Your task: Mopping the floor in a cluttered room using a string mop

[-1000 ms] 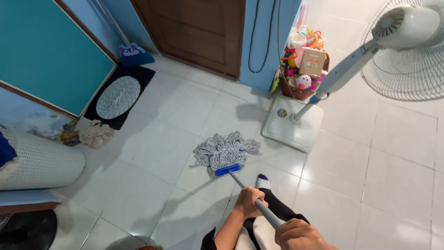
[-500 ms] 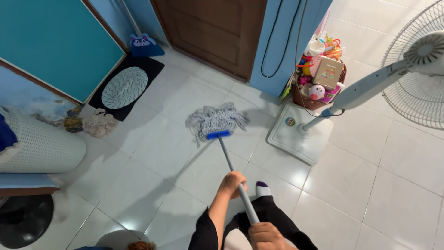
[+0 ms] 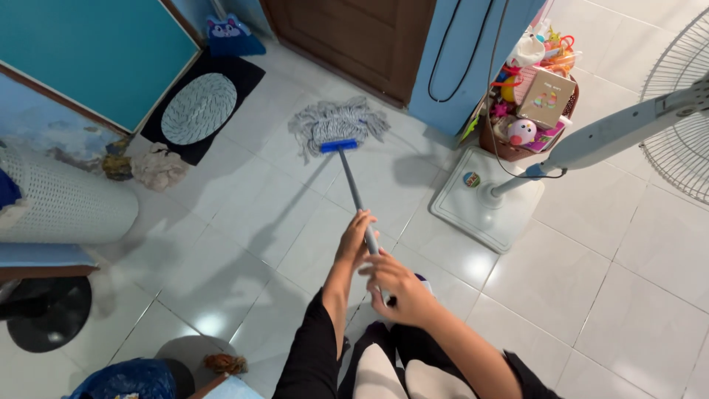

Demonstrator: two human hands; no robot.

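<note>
Pushed well forward since a second ago, the mop head (image 3: 336, 124) now lies spread on the white floor tiles (image 3: 244, 222) close to the brown door (image 3: 354, 37), no longer near the person's feet. Both arms reach out to carry it there, hands stacked low on the grey handle (image 3: 353, 188) for leverage. Left hand (image 3: 356, 240), the farther one, wraps its fingers (image 3: 367, 222) snugly round the shaft; right hand (image 3: 395, 288) grips the near end, fingers curled closed. Just right, the fan's base (image 3: 487, 203) stands clear.
</note>
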